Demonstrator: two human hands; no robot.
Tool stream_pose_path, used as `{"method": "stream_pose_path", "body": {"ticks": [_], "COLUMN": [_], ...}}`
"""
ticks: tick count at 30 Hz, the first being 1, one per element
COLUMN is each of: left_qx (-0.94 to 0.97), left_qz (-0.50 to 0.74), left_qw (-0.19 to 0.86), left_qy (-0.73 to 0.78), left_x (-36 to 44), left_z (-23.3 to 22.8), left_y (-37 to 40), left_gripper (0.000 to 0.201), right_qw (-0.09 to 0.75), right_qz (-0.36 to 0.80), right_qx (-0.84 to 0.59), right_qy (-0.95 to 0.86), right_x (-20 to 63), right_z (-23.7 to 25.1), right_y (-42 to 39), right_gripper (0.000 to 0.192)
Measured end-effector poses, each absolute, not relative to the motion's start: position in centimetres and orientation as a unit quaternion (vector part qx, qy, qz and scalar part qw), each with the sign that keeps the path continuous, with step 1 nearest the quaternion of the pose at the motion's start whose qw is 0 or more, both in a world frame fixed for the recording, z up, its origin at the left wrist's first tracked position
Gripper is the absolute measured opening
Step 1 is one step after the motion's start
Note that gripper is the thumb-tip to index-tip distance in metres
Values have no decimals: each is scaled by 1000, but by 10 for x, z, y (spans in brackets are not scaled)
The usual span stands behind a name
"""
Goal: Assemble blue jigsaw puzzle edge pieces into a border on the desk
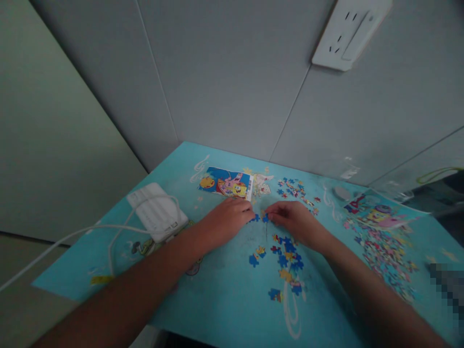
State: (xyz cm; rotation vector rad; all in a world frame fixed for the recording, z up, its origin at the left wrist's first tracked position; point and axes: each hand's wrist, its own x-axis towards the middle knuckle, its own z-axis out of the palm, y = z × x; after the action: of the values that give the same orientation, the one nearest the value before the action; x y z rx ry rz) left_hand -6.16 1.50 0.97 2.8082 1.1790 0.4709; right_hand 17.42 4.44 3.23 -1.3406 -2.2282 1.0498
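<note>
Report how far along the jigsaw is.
Done: almost nothing looks assembled. In hand: left hand and right hand pinch blue pieces together on the table. Left: loose pieces near the hands, a far cluster, and a large pile at right.

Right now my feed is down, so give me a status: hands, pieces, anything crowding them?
Left hand and right hand pinching blue puzzle pieces together on the table. Loose pieces just below. White charger beside left forearm.

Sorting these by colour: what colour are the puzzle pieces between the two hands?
Blue, as far as the head view shows: the puzzle pieces between the left hand and right hand.
</note>
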Motion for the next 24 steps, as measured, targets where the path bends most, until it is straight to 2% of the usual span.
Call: {"method": "stream_pose_path", "body": {"ticks": [6, 20, 24], "left_qx": [912, 908, 907], "left_qz": [139, 147, 159], "left_qw": [21, 26, 33], "left_qy": [385, 391, 389], "left_x": [-61, -61, -61], "left_z": [10, 9, 9], "left_y": [14, 15, 15], "left_gripper": [19, 19, 19], "right_qw": [127, 185, 164], "right_qz": [294, 237, 228], "right_qx": [-435, -460, -464], "right_qy": [-842, -836, -840], "right_x": [163, 174, 173], "right_z": [38, 33, 32], "right_y": [52, 42, 36], "right_gripper": [23, 22, 21]}}
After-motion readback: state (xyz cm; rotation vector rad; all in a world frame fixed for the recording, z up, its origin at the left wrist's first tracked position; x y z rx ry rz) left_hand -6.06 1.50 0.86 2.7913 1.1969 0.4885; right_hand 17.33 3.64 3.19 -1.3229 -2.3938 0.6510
